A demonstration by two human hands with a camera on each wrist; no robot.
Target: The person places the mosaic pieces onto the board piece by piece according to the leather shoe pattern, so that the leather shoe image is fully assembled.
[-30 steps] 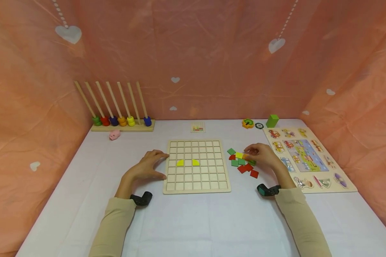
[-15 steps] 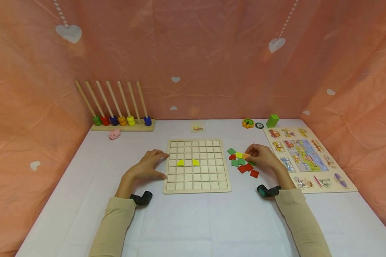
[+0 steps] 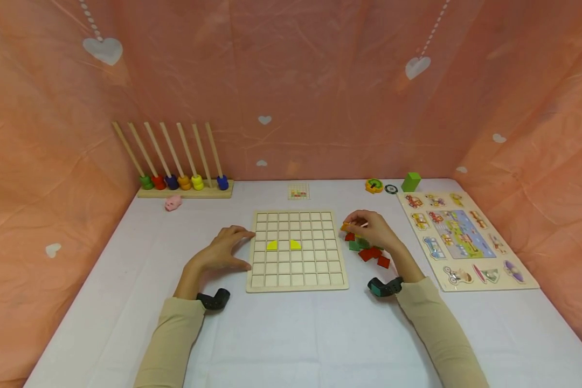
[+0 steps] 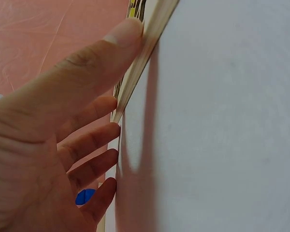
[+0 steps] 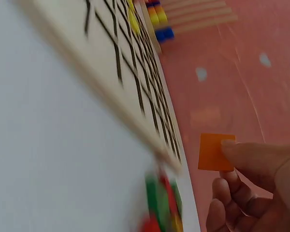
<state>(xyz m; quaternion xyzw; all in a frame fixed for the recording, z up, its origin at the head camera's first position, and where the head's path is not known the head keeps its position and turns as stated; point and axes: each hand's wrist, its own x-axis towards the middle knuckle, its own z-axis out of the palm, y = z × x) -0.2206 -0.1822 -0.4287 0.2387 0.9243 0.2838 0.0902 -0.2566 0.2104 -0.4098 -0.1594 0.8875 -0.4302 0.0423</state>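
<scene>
A wooden grid board point(image 3: 291, 288) lies mid-table in the head view, with two yellow quarter-round tiles point(image 3: 271, 246) in separate cells of one row. At its left edge is my left hand point(image 3: 218, 251), thumb and fingers spread. The left wrist view shows the thumb on the board's rim point(image 4: 150, 46) and the fingers nearly straight beside it. My right hand point(image 3: 375, 231) pinches an orange square tile point(image 5: 213, 152) between thumb and fingers, above the left part of a heap of tiles. Red tiles point(image 3: 383, 262) and green tiles point(image 3: 354, 246) show there; the hand partly hides the heap.
Behind the board lies a small pattern card point(image 3: 298, 192). A peg abacus point(image 3: 184, 193) and a pink pig point(image 3: 173, 203) stand back left. To the right are a picture puzzle board point(image 3: 429, 269), a green block point(image 3: 410, 182), an orange-green toy point(image 3: 373, 186) and a dark round disc point(image 3: 390, 189).
My right hand has picked the orange tile out of the heap and carried it left toward the board. The left hand has stayed in place.
</scene>
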